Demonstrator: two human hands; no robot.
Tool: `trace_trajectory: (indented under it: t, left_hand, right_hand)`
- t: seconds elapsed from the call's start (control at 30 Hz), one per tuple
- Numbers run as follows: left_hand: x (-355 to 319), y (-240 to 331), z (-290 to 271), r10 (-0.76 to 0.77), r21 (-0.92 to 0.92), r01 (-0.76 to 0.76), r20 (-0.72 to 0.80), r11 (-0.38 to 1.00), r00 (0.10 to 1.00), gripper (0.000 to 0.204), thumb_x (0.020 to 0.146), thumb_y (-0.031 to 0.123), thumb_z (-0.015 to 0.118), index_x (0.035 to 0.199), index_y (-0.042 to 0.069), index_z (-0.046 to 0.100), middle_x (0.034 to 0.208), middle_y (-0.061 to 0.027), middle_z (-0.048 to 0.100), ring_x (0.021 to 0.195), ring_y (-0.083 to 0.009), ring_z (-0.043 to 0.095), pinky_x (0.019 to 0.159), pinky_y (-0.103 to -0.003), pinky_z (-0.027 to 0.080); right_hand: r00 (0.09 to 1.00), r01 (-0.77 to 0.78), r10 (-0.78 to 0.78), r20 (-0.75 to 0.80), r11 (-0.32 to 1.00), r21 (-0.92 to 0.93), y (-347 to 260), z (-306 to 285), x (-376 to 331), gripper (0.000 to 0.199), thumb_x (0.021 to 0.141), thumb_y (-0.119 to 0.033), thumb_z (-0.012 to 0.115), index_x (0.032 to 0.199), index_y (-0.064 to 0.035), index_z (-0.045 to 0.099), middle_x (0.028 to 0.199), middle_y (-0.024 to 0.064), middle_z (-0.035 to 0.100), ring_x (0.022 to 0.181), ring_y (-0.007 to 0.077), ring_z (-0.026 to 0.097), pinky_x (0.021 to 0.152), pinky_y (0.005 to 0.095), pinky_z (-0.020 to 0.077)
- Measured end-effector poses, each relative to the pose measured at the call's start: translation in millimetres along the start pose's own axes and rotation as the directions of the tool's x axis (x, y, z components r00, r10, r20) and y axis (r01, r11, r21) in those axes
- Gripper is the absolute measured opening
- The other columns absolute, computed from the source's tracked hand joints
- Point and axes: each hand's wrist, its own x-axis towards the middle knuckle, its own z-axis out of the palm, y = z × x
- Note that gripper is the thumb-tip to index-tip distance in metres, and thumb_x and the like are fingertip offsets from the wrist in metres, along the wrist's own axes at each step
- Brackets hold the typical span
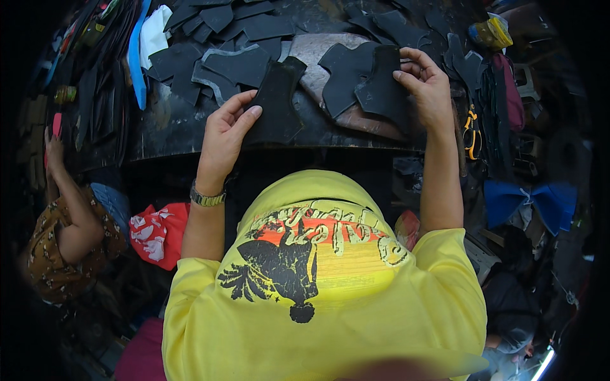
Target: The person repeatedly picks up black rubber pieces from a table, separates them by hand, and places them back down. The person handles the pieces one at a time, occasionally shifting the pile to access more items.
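My left hand (230, 127), with a watch on its wrist, is closed in a pinch on the left edge of a black cut-out sheet piece (277, 98) with curved sides. My right hand (424, 82) pinches the upper right edge of another black cut-out piece (383, 89) between thumb and fingers. Under and beside that one lies a further black piece (343, 79). Both held pieces are over the near part of a dark worktable (175, 136). A worn brownish slab (316, 70) shows between them. Whether the sheet is leather or foam I cannot tell.
Many black cut pieces (238, 63) lie heaped behind. Left are a blue strip (136, 63), white material (154, 33) and stacked dark strips (105, 95). Yellow-handled scissors (471, 133) and a yellow container (491, 33) are at right. A co-worker's hand (54, 149) is far left.
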Motion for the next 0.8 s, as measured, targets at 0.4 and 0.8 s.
trace_trajectory:
  t: [0.4, 0.8]
  left_hand:
    - [-0.3, -17.0, -0.6, 0.326, 0.511, -0.214, -0.14, 0.833, 0.935, 0.026, 0.09, 0.007, 0.064, 0.116, -0.001, 0.064, 0.095, -0.0061, 0.07, 0.08, -0.0073, 0.063, 0.072, -0.024, 0.051]
    - [-0.9, -19.1, -3.0, 0.31, 0.503, -0.197, -0.152, 0.842, 0.939, 0.028, 0.092, 0.006, 0.064, 0.119, -0.002, 0.063, 0.103, -0.0033, 0.067, 0.09, -0.0063, 0.06, 0.077, -0.02, 0.049]
  right_hand:
    - [0.98, 0.185, -0.169, -0.108, 0.971, 0.153, 19.3, -0.1, -7.0, 0.039, 0.083, 0.006, 0.066, 0.12, -0.0019, 0.06, 0.094, 0.003, 0.064, 0.086, 0.0074, 0.06, 0.078, 0.019, 0.0484]
    - [0.973, 0.205, -0.183, -0.138, 0.966, 0.158, 23.2, 3.1, 2.4, 0.041, 0.084, 0.006, 0.065, 0.124, -0.0015, 0.058, 0.095, 0.0034, 0.063, 0.086, 0.0073, 0.059, 0.079, 0.02, 0.0483]
